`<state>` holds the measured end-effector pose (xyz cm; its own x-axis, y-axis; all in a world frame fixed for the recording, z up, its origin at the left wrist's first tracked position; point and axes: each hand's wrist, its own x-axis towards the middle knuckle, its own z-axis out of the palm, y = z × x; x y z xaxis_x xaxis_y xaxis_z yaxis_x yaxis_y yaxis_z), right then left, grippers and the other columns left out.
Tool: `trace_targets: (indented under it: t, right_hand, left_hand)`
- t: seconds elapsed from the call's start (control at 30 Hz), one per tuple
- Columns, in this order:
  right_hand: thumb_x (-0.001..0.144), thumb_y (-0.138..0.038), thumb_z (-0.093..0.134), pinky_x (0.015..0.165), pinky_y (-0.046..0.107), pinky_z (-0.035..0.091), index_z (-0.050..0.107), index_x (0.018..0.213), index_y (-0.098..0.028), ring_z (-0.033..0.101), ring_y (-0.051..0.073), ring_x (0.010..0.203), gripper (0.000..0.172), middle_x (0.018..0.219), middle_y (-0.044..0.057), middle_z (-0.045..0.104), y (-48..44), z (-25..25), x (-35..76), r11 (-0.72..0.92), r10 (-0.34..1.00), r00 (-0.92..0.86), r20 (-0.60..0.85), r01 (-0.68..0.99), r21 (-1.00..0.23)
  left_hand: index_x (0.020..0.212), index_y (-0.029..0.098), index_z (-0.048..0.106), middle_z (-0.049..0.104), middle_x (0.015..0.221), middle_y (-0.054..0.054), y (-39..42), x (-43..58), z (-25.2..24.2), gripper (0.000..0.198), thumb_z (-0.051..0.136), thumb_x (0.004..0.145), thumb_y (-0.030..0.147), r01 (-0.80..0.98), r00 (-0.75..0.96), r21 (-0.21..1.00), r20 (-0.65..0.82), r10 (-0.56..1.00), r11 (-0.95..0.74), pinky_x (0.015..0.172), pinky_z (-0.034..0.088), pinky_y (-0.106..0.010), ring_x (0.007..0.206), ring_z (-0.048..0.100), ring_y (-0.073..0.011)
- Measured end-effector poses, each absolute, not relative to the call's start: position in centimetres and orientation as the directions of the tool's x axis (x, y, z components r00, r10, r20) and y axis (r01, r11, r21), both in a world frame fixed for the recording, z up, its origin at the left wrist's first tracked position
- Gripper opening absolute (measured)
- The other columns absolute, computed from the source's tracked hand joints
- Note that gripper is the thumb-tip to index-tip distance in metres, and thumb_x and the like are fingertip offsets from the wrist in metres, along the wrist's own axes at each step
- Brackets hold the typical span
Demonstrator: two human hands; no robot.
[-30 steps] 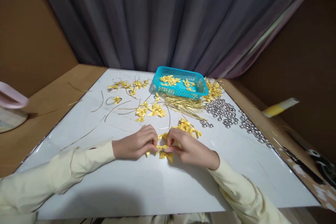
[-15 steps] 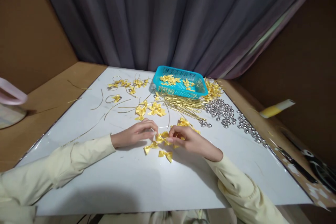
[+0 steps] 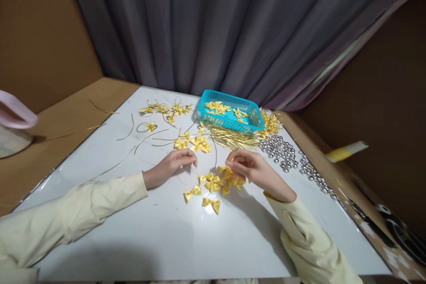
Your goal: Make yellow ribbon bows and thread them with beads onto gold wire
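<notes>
Bows, then: what are they and where do they lie?

Small yellow satin ribbon bows (image 3: 214,183), a loose clump on the white glossy board (image 3: 166,239), right between the person's two hands. Two single yellow bows (image 3: 211,204) lie just in front of the clump, nearer the person.

Who has hold of them?

The right hand (image 3: 253,169). Its fingers are bent in and pinched on the far edge of the clump, touching the topmost bow.

And the other?

The left hand (image 3: 171,165) rests on the board just beside the clump, not touching it. Its fingers are curled with the tips drawn together; I can't tell from here whether anything thin sits between them. Both arms wear pale cream sleeves (image 3: 66,217).

What's further out?

Behind the left hand there's another small heap of yellow bows (image 3: 199,143), with thin gold wire pieces (image 3: 146,137) scattered to the left. Further back, a turquoise perforated plastic basket (image 3: 248,126) with more bows inside. Against its front lies a bundle of straight gold wires (image 3: 233,138), and to the right of that a spread of little silver metal beads (image 3: 281,151).

And around the board?

It lies on a brown wooden tabletop (image 3: 66,115). A grey pleated curtain (image 3: 213,31) hangs behind it.
</notes>
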<state>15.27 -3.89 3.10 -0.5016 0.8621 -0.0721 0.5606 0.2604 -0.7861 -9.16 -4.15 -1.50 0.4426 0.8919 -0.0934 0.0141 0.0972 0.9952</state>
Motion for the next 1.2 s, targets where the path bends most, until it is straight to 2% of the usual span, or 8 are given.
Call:
trace_targets:
  t: [0.13,0.23,0.43,0.57,0.8,0.97,1.07,1.2]
  right_hand:
    - [0.087,-0.019,0.051,0.059,0.025,0.044,0.055,0.088,-0.015,0.059,0.014,0.063,0.005,0.072,0.004,0.063,-0.7,3.3,14.5,0.528,0.823,-0.566,0.046,0.732,-0.431]
    - [0.077,-0.016,0.064,0.073,0.030,0.045,0.058,0.095,-0.014,0.059,0.020,0.086,0.019,0.095,0.010,0.063,1.2,2.5,12.5,0.622,0.760,-0.650,0.022,0.716,-0.316]
    - [0.085,-0.012,0.052,0.077,0.030,0.043,0.062,0.082,-0.011,0.058,0.021,0.089,0.011,0.089,0.013,0.062,1.8,0.9,9.3,0.702,0.701,-0.713,-0.015,0.693,-0.161]
    - [0.086,-0.008,0.048,0.069,0.026,0.044,0.067,0.084,-0.011,0.060,0.016,0.074,0.019,0.083,0.010,0.065,1.7,1.5,10.2,0.676,0.725,-0.688,0.027,0.704,-0.218]
    - [0.090,-0.019,0.046,0.063,0.026,0.048,0.068,0.097,-0.016,0.062,0.015,0.066,0.023,0.081,0.006,0.070,-1.4,2.9,11.1,0.595,0.796,-0.569,0.206,0.674,-0.439]
    - [0.088,-0.018,0.047,0.070,0.032,0.051,0.063,0.107,-0.016,0.061,0.021,0.083,0.025,0.090,0.012,0.066,-5.2,1.2,9.3,0.714,0.700,-0.575,0.425,0.548,-0.435]
    - [0.087,-0.019,0.052,0.072,0.030,0.051,0.061,0.114,-0.016,0.062,0.019,0.083,0.029,0.094,0.011,0.064,-6.1,1.1,9.2,0.685,0.713,-0.606,0.352,0.497,-0.532]
    - [0.087,-0.018,0.053,0.063,0.026,0.048,0.066,0.101,-0.019,0.058,0.014,0.067,0.019,0.080,0.005,0.062,-6.0,2.0,10.5,0.560,0.802,-0.524,0.286,0.493,-0.666]
  left_hand:
    - [0.072,0.015,0.055,0.054,0.077,-0.003,-4.0,-9.2,-1.6,0.019,0.055,0.079,0.033,-0.035,0.397,0.989,-0.120,0.910,0.145,0.064,0.037,-0.026,0.069,0.046,-0.0137]
    - [0.070,0.015,0.055,0.053,0.075,-0.003,-3.8,-9.2,-1.7,0.019,0.055,0.078,0.033,-0.068,0.381,0.987,-0.110,0.918,0.146,0.065,0.038,-0.026,0.069,0.046,-0.0140]
    - [0.070,0.015,0.054,0.053,0.074,-0.003,-3.9,-9.2,-1.5,0.019,0.056,0.078,0.033,-0.117,0.383,0.982,-0.094,0.919,0.149,0.065,0.037,-0.027,0.069,0.046,-0.0148]
    - [0.084,0.016,0.055,0.054,0.079,-0.002,-3.8,-9.1,-2.0,0.018,0.060,0.077,0.032,-0.123,0.367,0.975,-0.128,0.922,0.185,0.066,0.040,-0.026,0.070,0.049,-0.0132]
    - [0.104,0.020,0.054,0.061,0.094,-0.004,-4.9,-8.6,-3.0,0.030,0.060,0.082,0.038,0.099,0.204,0.987,0.106,0.973,-0.128,0.080,0.047,-0.032,0.091,0.057,-0.0193]
    - [0.105,0.018,0.064,0.068,0.099,-0.005,-6.5,-8.1,-2.4,0.034,0.060,0.082,0.043,-0.038,0.288,0.999,0.047,0.956,-0.037,0.088,0.047,-0.033,0.101,0.059,-0.0230]
    - [0.096,0.016,0.068,0.069,0.094,-0.005,-6.5,-8.2,-2.1,0.030,0.057,0.084,0.041,-0.075,0.342,0.997,0.026,0.939,0.000,0.084,0.049,-0.032,0.096,0.061,-0.0225]
    - [0.086,0.014,0.068,0.070,0.089,-0.006,-6.2,-8.3,-2.1,0.026,0.058,0.083,0.038,-0.012,0.339,1.000,0.005,0.941,-0.001,0.079,0.049,-0.030,0.088,0.061,-0.0213]
